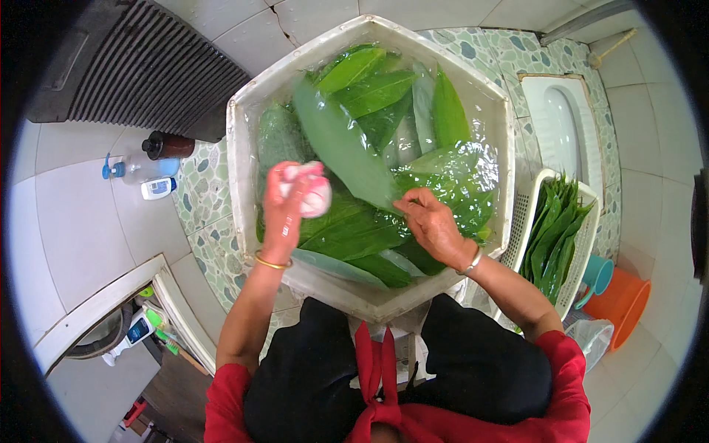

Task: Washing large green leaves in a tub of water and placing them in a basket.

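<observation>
In front of me stands a large white tub (238, 170) of water with many broad green leaves in it. A bunched pink and white cloth (316, 193) is gripped in my left hand (283, 203), over the tub's left part. My right hand (436, 225) pinches the lower tip of one long leaf (336, 140). That leaf slants up and left across the tub, its pale side facing up, above other leaves. Bright glare on the water blurs the leaves to the right of my right hand.
A white basket (583, 193) of stacked leaves stands to the right, beside an orange bucket (630, 303) and teal container (597, 275). A squat toilet (563, 122) lies beyond. At left are a ribbed black board (159, 70), bottles (140, 168) and a cabinet frame (96, 306).
</observation>
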Demonstrator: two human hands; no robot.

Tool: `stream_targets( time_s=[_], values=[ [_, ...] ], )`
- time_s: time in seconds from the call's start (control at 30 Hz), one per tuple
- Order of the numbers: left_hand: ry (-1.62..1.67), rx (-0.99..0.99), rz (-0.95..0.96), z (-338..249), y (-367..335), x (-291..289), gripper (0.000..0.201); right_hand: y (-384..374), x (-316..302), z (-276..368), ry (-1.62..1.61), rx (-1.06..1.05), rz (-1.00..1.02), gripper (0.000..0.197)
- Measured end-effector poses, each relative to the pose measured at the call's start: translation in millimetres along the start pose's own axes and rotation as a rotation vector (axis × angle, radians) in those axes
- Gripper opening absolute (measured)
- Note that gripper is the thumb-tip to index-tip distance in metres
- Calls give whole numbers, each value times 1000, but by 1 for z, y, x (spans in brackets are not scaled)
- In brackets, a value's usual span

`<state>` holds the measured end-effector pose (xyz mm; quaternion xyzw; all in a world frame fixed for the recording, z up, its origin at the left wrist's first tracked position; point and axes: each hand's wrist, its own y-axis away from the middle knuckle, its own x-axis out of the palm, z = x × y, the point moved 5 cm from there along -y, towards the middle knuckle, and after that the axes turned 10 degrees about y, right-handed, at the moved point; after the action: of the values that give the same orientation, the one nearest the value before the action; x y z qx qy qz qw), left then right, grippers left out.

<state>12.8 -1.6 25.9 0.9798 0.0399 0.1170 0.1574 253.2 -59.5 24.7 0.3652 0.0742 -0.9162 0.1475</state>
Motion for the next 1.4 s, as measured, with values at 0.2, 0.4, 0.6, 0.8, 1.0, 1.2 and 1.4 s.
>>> stream_targets(
  time_s=[0.2,0.4,0.6,0.8,1.0,1.2,1.4],
  values=[
    [-560,451,479,30,26,83,28,4,32,-8,34,-76,-2,30],
    [-1448,629,465,80,-14,57,26,23,-6,2,7,-80,-44,36],
    [-1504,686,343,79,-40,17,21,26,-86,28,-3,24,-328,34],
    [-1523,590,301,58,-31,-1,30,41,-137,32,37,147,-550,24],
    [-1650,493,311,80,-38,4,27,103,-143,-17,-341,546,-659,17],
    [-1584,509,330,73,-34,2,23,269,-150,-89,-493,1047,-1110,19],
    [-1651,551,291,70,-37,-7,25,422,-107,-142,-261,1501,-1114,24]
  ],
)
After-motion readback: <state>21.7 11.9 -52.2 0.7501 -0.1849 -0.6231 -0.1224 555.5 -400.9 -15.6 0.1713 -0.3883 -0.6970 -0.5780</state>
